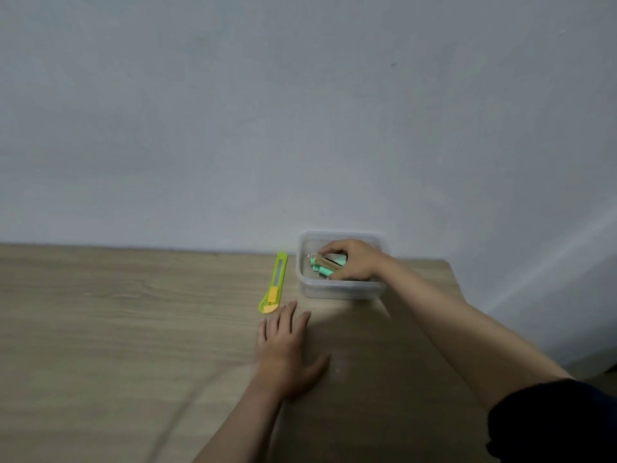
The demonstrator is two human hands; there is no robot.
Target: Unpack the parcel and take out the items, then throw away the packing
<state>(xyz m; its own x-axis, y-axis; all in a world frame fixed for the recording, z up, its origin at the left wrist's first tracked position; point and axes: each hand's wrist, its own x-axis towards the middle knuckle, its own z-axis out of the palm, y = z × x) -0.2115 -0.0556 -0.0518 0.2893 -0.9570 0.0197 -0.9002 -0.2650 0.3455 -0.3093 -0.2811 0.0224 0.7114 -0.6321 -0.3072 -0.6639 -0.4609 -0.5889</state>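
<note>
Right hand in tub on packaged item; left hand idle on worktop.

Item: small packet [329, 264], mint-green pieces with a tan card strip, lying inside the clear plastic tub [340, 290] at the far right of the wooden worktop [117, 329], against the wall. Its long axis runs roughly left to right and slightly toward the viewer. Right hand [355, 260] reaches into the tub from the right, fingers curled over and round the packet, so the grip is closed on it; lifting it out calls for a straight upward draw clear of the tub rim. Left hand [287, 352] lies flat, fingers straight, holding nothing, near the butt of the green-and-yellow utility knife [275, 282], which lies just left of the tub, lengthwise toward the wall.
</note>
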